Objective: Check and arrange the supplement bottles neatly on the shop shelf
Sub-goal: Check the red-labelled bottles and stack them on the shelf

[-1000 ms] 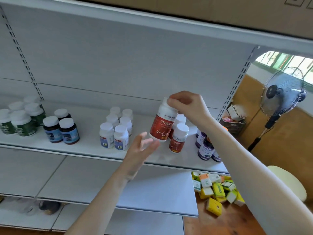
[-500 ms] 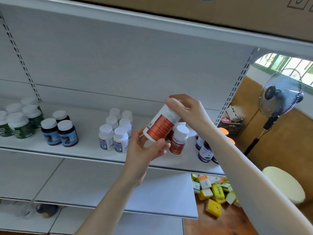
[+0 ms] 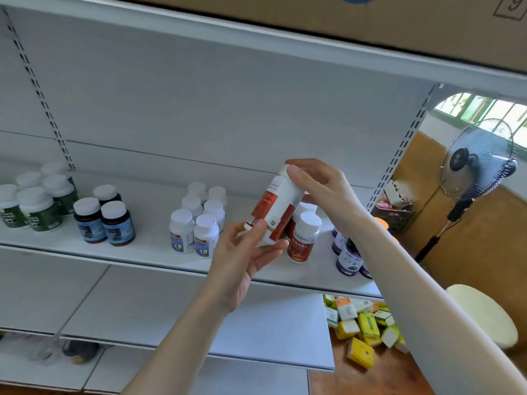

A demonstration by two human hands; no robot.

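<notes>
Tilted red bottle (image 3: 275,206) over the front edge of the shelf (image 3: 148,248): my left hand (image 3: 245,260) grips its base, right hand (image 3: 319,185) its cap.

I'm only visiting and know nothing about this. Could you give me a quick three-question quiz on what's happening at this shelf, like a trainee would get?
1. True or false: the red-labelled bottle in the person's hands stands upright on the shelf.
2. Which part of that bottle does the left hand grip? A) the cap B) the bottom end C) nothing
3. Fill in: the dark bottles at the shelf's right end have ____ labels.

Key:
1. False. It is tilted and held above the shelf.
2. B. The right hand holds the cap end.
3. Purple.
</notes>
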